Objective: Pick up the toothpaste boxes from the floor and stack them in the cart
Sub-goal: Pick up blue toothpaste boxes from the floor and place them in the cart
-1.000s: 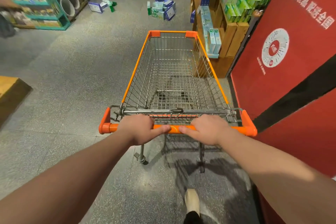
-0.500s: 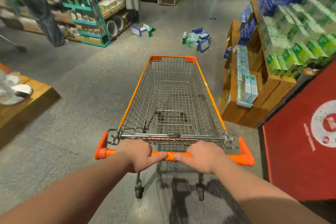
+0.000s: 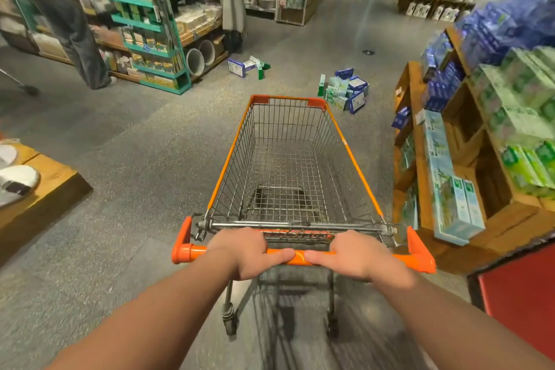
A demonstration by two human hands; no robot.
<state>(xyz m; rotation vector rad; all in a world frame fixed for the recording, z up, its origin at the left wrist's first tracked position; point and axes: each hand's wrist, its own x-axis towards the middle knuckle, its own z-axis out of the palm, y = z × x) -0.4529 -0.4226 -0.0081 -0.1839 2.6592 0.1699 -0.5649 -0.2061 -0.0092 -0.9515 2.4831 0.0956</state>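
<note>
An empty wire cart (image 3: 354,159) with orange trim stands straight ahead of me. My left hand (image 3: 246,251) and my right hand (image 3: 353,254) are both closed around its orange handle (image 3: 195,249), thumbs nearly meeting in the middle. A heap of blue and green toothpaste boxes (image 3: 345,90) lies on the grey floor just past the cart's front right corner. A smaller scatter of boxes (image 3: 246,66) lies further left, near a shelf foot.
Wooden shelving (image 3: 420,189) full of boxed toothpaste lines the right side, close to the cart. A teal rack (image 3: 144,24) and a person (image 3: 69,24) stand at the far left. A low wooden platform (image 3: 45,189) with slippers sits at left. A red panel (image 3: 519,294) is at lower right.
The cart has rolled forward along the aisle with both hands on the handle. The floor boxes are closer, and the view has lifted, showing more of the shop.
</note>
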